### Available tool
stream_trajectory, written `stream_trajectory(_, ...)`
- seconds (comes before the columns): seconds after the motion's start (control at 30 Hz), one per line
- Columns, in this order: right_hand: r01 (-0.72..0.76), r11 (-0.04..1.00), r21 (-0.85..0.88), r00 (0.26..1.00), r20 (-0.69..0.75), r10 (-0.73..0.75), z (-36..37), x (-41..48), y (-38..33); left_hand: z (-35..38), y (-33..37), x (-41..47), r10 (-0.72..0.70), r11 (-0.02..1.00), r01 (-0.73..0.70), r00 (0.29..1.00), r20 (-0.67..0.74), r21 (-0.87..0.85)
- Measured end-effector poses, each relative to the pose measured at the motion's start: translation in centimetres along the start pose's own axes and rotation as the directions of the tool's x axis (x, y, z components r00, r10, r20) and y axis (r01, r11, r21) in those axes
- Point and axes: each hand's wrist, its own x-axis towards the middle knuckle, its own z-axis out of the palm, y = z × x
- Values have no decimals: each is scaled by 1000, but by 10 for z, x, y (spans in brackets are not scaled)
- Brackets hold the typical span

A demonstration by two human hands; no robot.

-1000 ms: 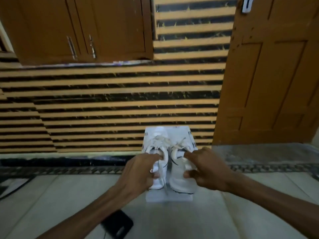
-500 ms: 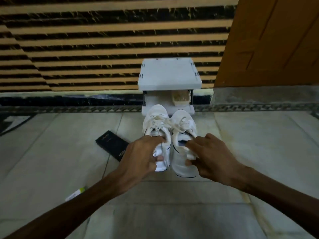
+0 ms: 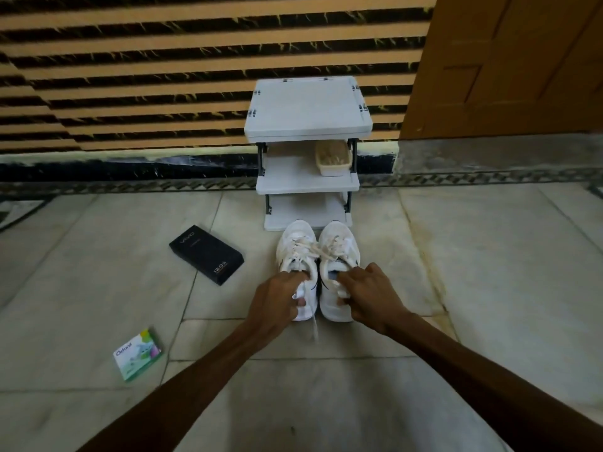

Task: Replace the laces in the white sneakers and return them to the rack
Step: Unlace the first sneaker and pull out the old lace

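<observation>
**Sneakers held by the heels in front of the rack**

The left-hand sneaker (image 3: 295, 252) and the right-hand sneaker (image 3: 339, 249) are seen side by side, touching, low over the floor tiles (image 3: 489, 272) just in front of the rack (image 3: 308, 109), toes towards its bottom shelf; whether the soles rest on the tiles cannot be told. Each shoe is gripped at the heel collar; the fingers of the left hand (image 3: 277, 298) are curled into the shoe's opening with the thumb pressed on the back of the heel; the right hand (image 3: 368, 295) is clamped the same way on its own shoe.

The shoes are judged light, each easily carried in one hand; the collar looks padded and is probably backed by a stiffer heel, so it is the place to be held; the softer upper would likely yield under a pinch. The laces (image 3: 313, 244) are flat, cream-coloured and limp, loosely tangled across both tongues; one loose end (image 3: 314, 324) hangs free below the left-hand sneaker and could be snagged.

The rack is made of pale, matt, plastic-looking shelves on dark posts; a small woven-looking basket (image 3: 333, 157) sits on the middle shelf; the tiles look smooth and possibly slippery.
</observation>
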Motion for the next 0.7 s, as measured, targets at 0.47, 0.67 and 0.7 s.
stream_trajectory(0.47,-8,967,255,999,-36,18,21,-4,2,21,-19,-15,-134,988,129,990,-43,-88)
stream_trajectory(0.67,-30,963,268,995,104,2,12,1,5,19,-30,-11,-201,967,223,965,169,-125)
stream_trajectory(0.7,-32,960,280,990,139,-8,8,3,7,17,-30,-8,-163,956,212,958,234,-201)
